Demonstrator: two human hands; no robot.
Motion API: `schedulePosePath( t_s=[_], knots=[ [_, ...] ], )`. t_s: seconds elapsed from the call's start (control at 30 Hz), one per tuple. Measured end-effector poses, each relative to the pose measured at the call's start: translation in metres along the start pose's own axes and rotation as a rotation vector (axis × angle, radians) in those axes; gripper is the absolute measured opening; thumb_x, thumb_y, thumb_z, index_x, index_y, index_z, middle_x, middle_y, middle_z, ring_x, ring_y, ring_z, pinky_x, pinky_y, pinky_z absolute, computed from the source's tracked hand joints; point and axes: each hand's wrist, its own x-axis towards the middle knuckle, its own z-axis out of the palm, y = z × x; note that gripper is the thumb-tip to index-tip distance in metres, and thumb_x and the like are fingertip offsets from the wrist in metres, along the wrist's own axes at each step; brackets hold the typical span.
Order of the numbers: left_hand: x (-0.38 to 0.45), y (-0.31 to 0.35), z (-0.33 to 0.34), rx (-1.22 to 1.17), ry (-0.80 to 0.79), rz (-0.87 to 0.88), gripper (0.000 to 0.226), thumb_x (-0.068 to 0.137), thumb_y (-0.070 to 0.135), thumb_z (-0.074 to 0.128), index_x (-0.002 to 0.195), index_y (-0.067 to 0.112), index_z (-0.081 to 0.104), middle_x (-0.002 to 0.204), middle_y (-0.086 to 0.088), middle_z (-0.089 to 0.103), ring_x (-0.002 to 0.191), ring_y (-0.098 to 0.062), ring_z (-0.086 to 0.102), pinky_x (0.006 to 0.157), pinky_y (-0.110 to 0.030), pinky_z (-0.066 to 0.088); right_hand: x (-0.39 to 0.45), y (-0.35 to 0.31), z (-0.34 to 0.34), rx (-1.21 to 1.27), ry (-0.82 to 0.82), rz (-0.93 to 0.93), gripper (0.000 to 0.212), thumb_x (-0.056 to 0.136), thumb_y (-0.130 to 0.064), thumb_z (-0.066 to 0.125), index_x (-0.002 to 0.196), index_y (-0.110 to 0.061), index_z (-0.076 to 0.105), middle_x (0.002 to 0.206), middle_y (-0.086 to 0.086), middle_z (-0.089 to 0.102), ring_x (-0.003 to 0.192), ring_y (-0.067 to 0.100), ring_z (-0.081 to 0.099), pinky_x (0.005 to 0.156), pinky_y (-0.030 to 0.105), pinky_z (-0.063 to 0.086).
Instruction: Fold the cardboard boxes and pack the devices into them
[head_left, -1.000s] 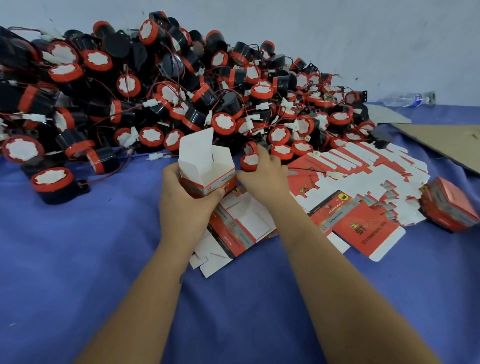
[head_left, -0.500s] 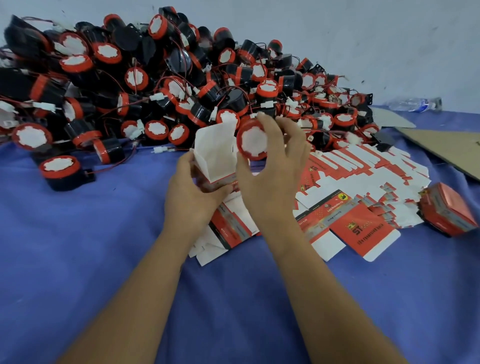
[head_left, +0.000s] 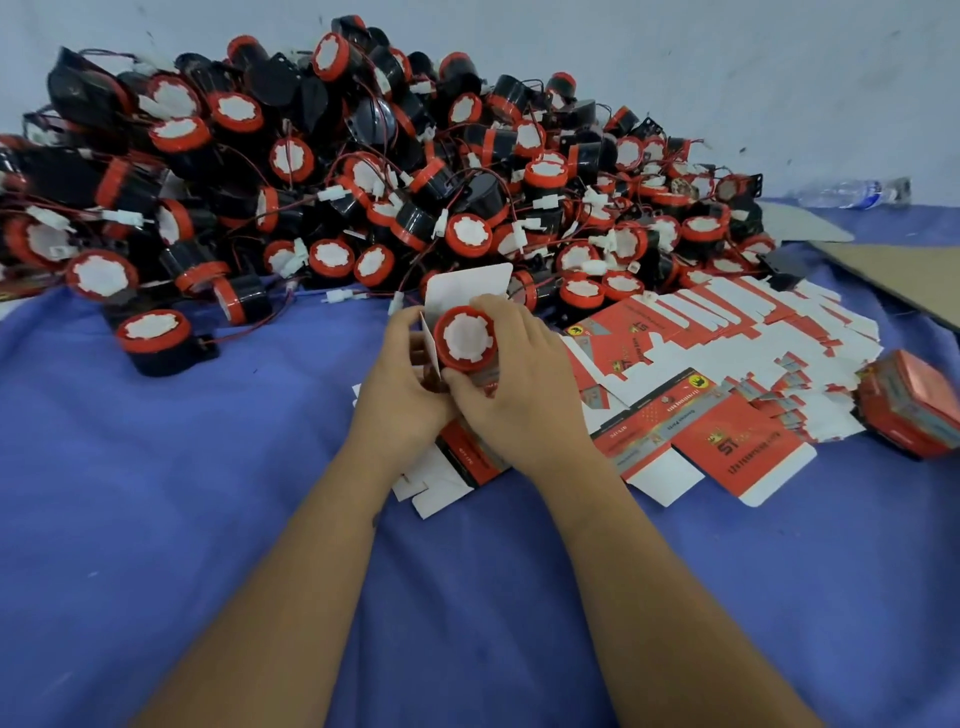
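Clearance at the bench — open cloth near, clutter far.

The blue cloth lies bare on the near side, to the left and right of both forearms; a hand could pass freely there. Far side blocked by the heap of devices, stacked against the wall with loose wires trailing onto the cloth. One stray device sits apart at the heap's near-left edge. Right of centre, the flat box blanks spread in an overlapping fan, some under the hands. A folded box stands at the far right edge of the fan — a cardboard sheet and bottle lie beyond.
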Motion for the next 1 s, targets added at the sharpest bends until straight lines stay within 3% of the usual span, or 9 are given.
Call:
schedulePosePath(
  t_s=[0.1, 0.23, 0.43, 0.53, 0.67, 0.77, 0.87, 0.93, 1.0],
  knots=[
    [0.001, -0.001, 0.000, 0.000, -0.013, -0.018, 0.077, 0.077, -0.001, 0.078, 0.119, 0.048, 0.037, 0.106, 0.017, 0.059, 0.080, 0.008, 0.064, 0.062, -0.011, 0.050, 0.000, 0.000, 0.000, -0.030, 0.000, 0.005, 0.048, 0.080, -0.025, 0.075, 0.121, -0.012, 0.055, 0.119, 0.000, 0.059, 0.106, 0.019, 0.054, 0.091, 0.021, 0.030],
    [0.001, 0.000, 0.000, 0.013, -0.002, -0.018, 0.077, 0.078, 0.002, 0.078, 0.113, 0.055, 0.036, 0.106, 0.019, 0.058, 0.081, 0.010, 0.063, 0.062, -0.009, 0.049, 0.001, -0.001, 0.001, -0.087, -0.007, 0.003, 0.044, 0.081, -0.028, 0.072, 0.120, -0.012, 0.059, 0.118, 0.001, 0.057, 0.098, 0.019, 0.056, 0.086, 0.025, 0.035],
    [0.000, 0.002, 0.000, 0.033, -0.002, -0.047, 0.077, 0.083, 0.008, 0.076, 0.141, 0.036, 0.033, 0.117, 0.012, 0.058, 0.091, -0.005, 0.064, 0.074, -0.023, 0.053, 0.000, -0.001, 0.005, -0.178, -0.008, 0.017, 0.028, 0.088, -0.024, 0.063, 0.109, -0.009, 0.072, 0.111, 0.006, 0.069, 0.100, 0.025, 0.063, 0.093, 0.027, 0.029],
    [0.000, 0.003, 0.002, 0.016, -0.001, -0.050, 0.079, 0.085, 0.011, 0.074, 0.146, 0.036, 0.031, 0.114, 0.021, 0.055, 0.090, 0.008, 0.061, 0.071, -0.010, 0.048, 0.002, -0.001, 0.005, -0.233, -0.008, 0.016, 0.025, 0.089, -0.024, 0.057, 0.096, -0.009, 0.076, 0.106, 0.004, 0.071, 0.099, 0.027, 0.061, 0.090, 0.031, 0.028],
    [0.000, 0.007, 0.002, -0.052, -0.004, -0.081, 0.066, 0.091, 0.010, 0.065, 0.135, 0.049, 0.036, 0.104, 0.032, 0.060, 0.086, 0.025, 0.055, 0.065, 0.001, 0.042, 0.001, 0.000, 0.006, -0.327, -0.013, 0.049, 0.031, 0.096, -0.031, 0.051, 0.092, -0.017, 0.078, 0.105, -0.003, 0.062, 0.102, 0.022, 0.043, 0.087, 0.033, 0.026],
    [0.000, 0.008, 0.003, -0.137, -0.014, -0.073, 0.055, 0.096, 0.014, 0.059, 0.130, 0.053, 0.040, 0.103, 0.040, 0.063, 0.096, 0.017, 0.060, 0.073, -0.004, 0.047, 0.004, 0.004, 0.001, 0.020, -0.091, 0.120, 0.027, 0.097, -0.030, 0.055, 0.102, -0.016, 0.077, 0.106, -0.003, 0.061, 0.107, 0.019, 0.043, 0.091, 0.025, 0.031],
    [0.001, 0.007, 0.002, -0.199, 0.076, -0.128, 0.046, 0.098, 0.034, 0.057, 0.141, 0.043, 0.042, 0.113, 0.023, 0.065, 0.104, 0.001, 0.063, 0.085, -0.022, 0.051, 0.006, 0.001, -0.007, 0.576, -0.051, 0.316, 0.019, 0.092, -0.023, 0.059, 0.089, -0.012, 0.074, 0.095, 0.003, 0.065, 0.093, 0.011, 0.057, 0.081, 0.017, 0.043],
    [0.002, 0.005, 0.002, -0.135, 0.136, -0.160, 0.041, 0.097, 0.033, 0.059, 0.136, 0.039, 0.047, 0.110, 0.019, 0.064, 0.101, -0.005, 0.064, 0.083, -0.028, 0.053, 0.007, 0.002, -0.007, 0.691, 0.106, 0.456, 0.017, 0.091, -0.017, 0.058, 0.077, -0.007, 0.062, 0.077, 0.009, 0.058, 0.073, 0.010, 0.054, 0.067, 0.018, 0.045],
    [0.003, 0.004, 0.001, -0.126, 0.177, -0.195, 0.029, 0.095, 0.023, 0.059, 0.117, 0.042, 0.059, 0.101, 0.018, 0.068, 0.095, -0.008, 0.067, 0.079, -0.030, 0.055, 0.010, 0.005, -0.008, 0.628, 0.211, 0.554, 0.017, 0.091, -0.016, 0.060, 0.076, -0.009, 0.054, 0.071, 0.004, 0.050, 0.065, 0.006, 0.045, 0.060, 0.016, 0.040]
  ],
)
